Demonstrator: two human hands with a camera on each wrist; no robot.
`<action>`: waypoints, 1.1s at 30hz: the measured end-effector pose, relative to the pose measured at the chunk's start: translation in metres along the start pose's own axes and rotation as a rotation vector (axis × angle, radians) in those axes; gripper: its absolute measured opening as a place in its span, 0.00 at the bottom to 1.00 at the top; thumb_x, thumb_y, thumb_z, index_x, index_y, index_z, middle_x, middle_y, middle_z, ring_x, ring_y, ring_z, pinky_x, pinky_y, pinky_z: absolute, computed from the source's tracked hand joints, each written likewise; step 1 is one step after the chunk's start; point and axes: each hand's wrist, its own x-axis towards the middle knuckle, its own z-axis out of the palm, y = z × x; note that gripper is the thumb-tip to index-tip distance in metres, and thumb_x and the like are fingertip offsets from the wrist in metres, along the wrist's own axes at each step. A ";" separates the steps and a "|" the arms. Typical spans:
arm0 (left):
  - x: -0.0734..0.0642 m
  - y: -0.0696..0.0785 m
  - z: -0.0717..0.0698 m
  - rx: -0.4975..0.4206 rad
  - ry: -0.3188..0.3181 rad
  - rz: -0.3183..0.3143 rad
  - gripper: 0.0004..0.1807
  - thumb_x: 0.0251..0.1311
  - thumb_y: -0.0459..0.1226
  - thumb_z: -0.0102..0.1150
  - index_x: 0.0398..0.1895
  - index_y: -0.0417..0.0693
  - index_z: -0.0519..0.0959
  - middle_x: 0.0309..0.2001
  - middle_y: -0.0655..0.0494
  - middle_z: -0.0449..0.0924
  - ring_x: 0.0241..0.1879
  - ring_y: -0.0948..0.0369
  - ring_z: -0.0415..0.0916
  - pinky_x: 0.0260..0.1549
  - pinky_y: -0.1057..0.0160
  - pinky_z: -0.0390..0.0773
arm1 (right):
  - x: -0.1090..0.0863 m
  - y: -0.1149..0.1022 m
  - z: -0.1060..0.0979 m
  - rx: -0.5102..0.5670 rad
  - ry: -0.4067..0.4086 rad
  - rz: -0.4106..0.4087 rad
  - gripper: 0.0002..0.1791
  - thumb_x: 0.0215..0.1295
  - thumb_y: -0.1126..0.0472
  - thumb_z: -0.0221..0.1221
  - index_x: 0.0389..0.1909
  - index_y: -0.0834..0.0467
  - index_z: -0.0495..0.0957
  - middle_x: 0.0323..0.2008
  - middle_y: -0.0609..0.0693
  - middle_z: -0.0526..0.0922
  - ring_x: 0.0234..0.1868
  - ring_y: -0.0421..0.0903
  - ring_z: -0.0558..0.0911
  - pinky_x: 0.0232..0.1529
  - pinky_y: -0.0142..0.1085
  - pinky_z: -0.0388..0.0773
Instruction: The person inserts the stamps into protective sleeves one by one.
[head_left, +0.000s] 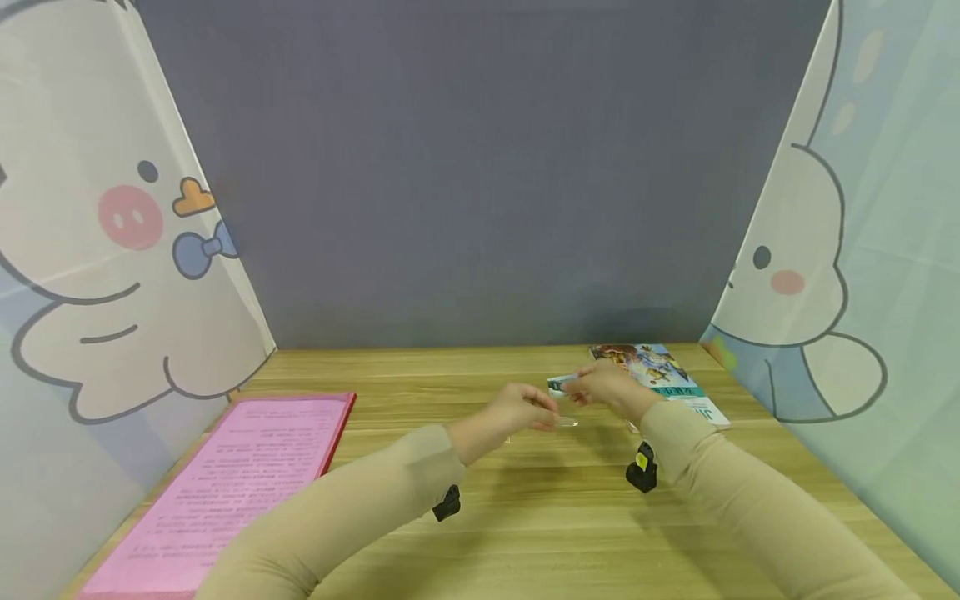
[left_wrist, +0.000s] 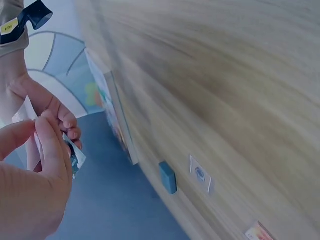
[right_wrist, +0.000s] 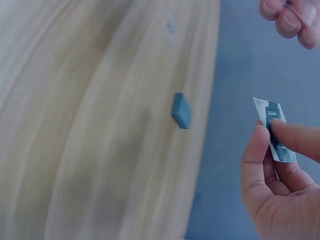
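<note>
My right hand [head_left: 606,387] pinches a small teal-and-white sachet [right_wrist: 276,131] between thumb and fingers, raised above the wooden table. To its left, my left hand [head_left: 517,410] pinches a small clear plastic piece [head_left: 567,422], whose exact kind I cannot tell. The two hands are close together but apart. In the wrist views a small teal block [left_wrist: 168,177] lies on the table. Beside it is a clear little packet [left_wrist: 200,173] with a blue mark. Part of a red-and-orange packet [left_wrist: 259,232] shows at the lower edge of the left wrist view.
A colourful book [head_left: 660,375] lies at the back right, partly behind my right wrist. On the left is a pink printed sheet [head_left: 225,483] with a red edge. A grey panel [head_left: 480,183] stands behind the table [head_left: 525,542], with cartoon-printed curtains on both sides.
</note>
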 end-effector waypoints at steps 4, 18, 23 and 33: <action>-0.004 0.004 -0.006 0.017 0.042 0.022 0.09 0.58 0.32 0.66 0.41 0.40 0.82 0.37 0.51 0.84 0.38 0.59 0.83 0.51 0.53 0.81 | -0.003 -0.008 -0.004 0.051 -0.002 -0.013 0.12 0.66 0.63 0.61 0.45 0.68 0.78 0.38 0.52 0.82 0.33 0.41 0.83 0.44 0.38 0.84; -0.008 0.016 -0.025 0.013 0.155 0.103 0.11 0.59 0.36 0.66 0.43 0.40 0.84 0.41 0.51 0.85 0.34 0.63 0.80 0.42 0.62 0.84 | -0.014 -0.030 -0.009 0.165 0.002 -0.084 0.11 0.67 0.62 0.60 0.44 0.65 0.74 0.36 0.49 0.81 0.34 0.40 0.81 0.51 0.39 0.82; -0.010 0.023 -0.035 0.030 0.206 0.115 0.08 0.59 0.38 0.67 0.39 0.44 0.85 0.38 0.53 0.85 0.34 0.55 0.81 0.37 0.64 0.84 | -0.018 -0.037 -0.007 0.159 -0.008 -0.112 0.20 0.67 0.60 0.61 0.54 0.68 0.73 0.39 0.49 0.81 0.37 0.41 0.82 0.52 0.38 0.82; -0.013 0.030 -0.054 -0.055 0.246 0.160 0.11 0.59 0.35 0.66 0.41 0.36 0.85 0.41 0.46 0.85 0.30 0.61 0.80 0.38 0.58 0.87 | -0.026 -0.045 0.004 0.222 -0.006 -0.148 0.15 0.65 0.60 0.63 0.45 0.66 0.78 0.35 0.48 0.83 0.37 0.42 0.84 0.46 0.35 0.84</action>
